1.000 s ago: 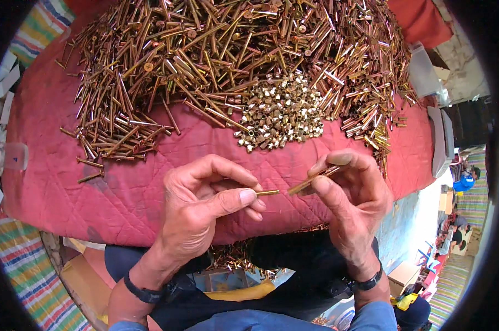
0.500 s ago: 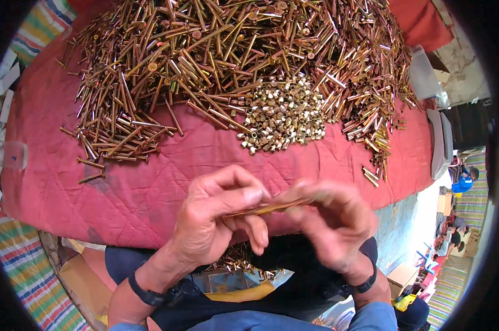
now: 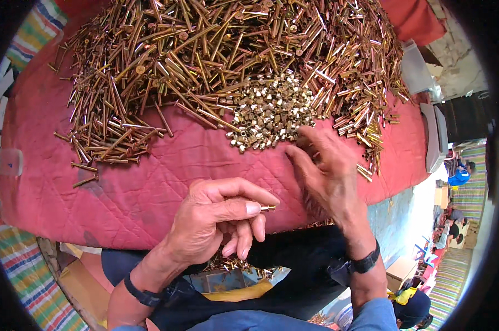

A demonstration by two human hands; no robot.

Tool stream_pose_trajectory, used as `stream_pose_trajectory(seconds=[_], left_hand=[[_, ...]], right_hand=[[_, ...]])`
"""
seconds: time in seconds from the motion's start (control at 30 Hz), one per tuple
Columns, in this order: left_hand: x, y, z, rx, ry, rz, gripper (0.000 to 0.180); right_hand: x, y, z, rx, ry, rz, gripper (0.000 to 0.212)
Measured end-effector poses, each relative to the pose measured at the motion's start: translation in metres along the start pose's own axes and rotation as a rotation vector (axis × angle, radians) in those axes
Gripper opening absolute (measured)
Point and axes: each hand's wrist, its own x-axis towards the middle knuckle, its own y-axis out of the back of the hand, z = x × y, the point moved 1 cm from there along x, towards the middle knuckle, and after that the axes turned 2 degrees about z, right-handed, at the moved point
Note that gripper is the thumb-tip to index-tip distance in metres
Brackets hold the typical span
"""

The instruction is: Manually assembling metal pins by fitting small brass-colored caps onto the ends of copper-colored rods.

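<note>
My left hand (image 3: 219,215) is closed above the front edge of the red quilted cloth. Thumb and forefinger pinch a thin brass-coloured bolt (image 3: 268,208); only its tip sticks out, and the fingers cover the rest. To the right, my right hand (image 3: 333,171) reaches forward over the cloth, thumb and fingers apart. Its fingertips are at the near right edge of a heap of small shiny nuts (image 3: 268,113); I see nothing held in it. Behind the nuts rises a large pile of long brass-coloured bolts (image 3: 205,49), some with flat round heads.
Loose bolts (image 3: 114,143) spread at the left of the red cloth (image 3: 150,204), and short tubes (image 3: 365,124) at the right. Below my hands, between my legs, a container (image 3: 222,281) holds more bolts. A clear jar (image 3: 9,161) lies far left; a grey plastic bin (image 3: 434,138) stands right.
My right hand has left the piece at my left hand and moved forward to the nuts. The left hand keeps its pinch, with less of the bolt showing.
</note>
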Motion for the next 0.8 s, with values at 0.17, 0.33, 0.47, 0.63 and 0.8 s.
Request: stream_pose_trajectory(seconds=[0.17,0.33,0.47,0.63,0.8], left_hand=[[0.002,0.003,-0.006,-0.046,-0.061,0.012,0.023],[0.001,0.007,-0.006,-0.048,-0.104,0.044,0.021],[-0.002,0.003,-0.001,-0.042,-0.115,0.091,0.017],[0.000,-0.003,0.002,-0.005,-0.131,0.173,0.011],[-0.002,-0.003,0.002,0.023,-0.136,0.212,0.008]], right_hand=[[0.006,-0.010,0.002,-0.233,0.170,-0.040,0.019],[0.006,-0.012,0.004,-0.233,0.186,-0.062,0.019],[-0.002,0.005,0.004,-0.129,0.183,-0.113,0.023],[-0.009,0.014,-0.005,-0.139,0.251,-0.187,0.022],[-0.015,0.011,-0.001,-0.247,0.159,-0.286,0.016]])
